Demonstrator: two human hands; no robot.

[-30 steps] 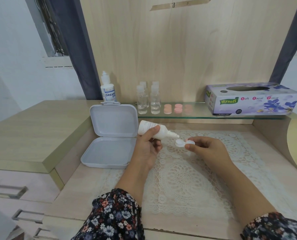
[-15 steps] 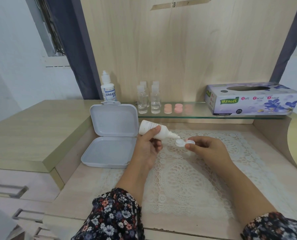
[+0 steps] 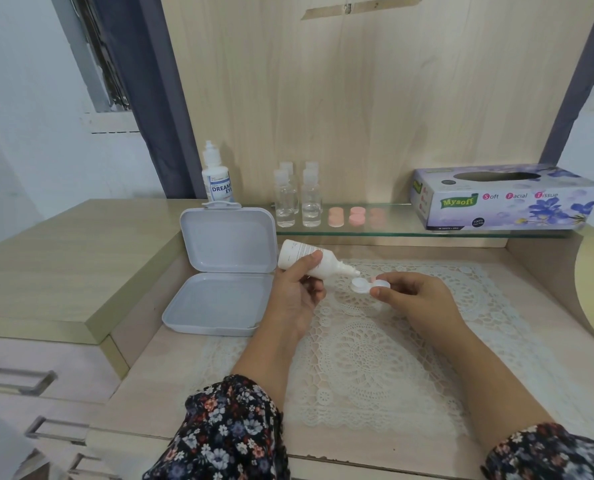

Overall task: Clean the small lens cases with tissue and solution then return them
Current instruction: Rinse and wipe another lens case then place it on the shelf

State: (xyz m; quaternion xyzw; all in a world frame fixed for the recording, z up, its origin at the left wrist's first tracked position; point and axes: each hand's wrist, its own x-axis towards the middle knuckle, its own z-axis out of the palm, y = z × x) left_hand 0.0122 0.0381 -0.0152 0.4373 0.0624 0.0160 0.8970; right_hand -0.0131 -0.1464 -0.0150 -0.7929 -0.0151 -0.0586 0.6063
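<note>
Our left grip (image 3: pixel 294 292) holds the solution bottle (image 3: pixel 314 260) tilted over the lens case (image 3: pixel 368 285) pinched in our right grip (image 3: pixel 415 297)

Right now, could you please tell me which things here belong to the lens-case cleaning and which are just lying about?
In use:
- left hand grips the solution bottle, tilted, nozzle over the case
- right hand pinches the open lens case
- tissue box
- pink cases on the glass shelf

Lying about:
- open white box
- four clear bottles
- Dream Eye bottle
- lace mat
</note>
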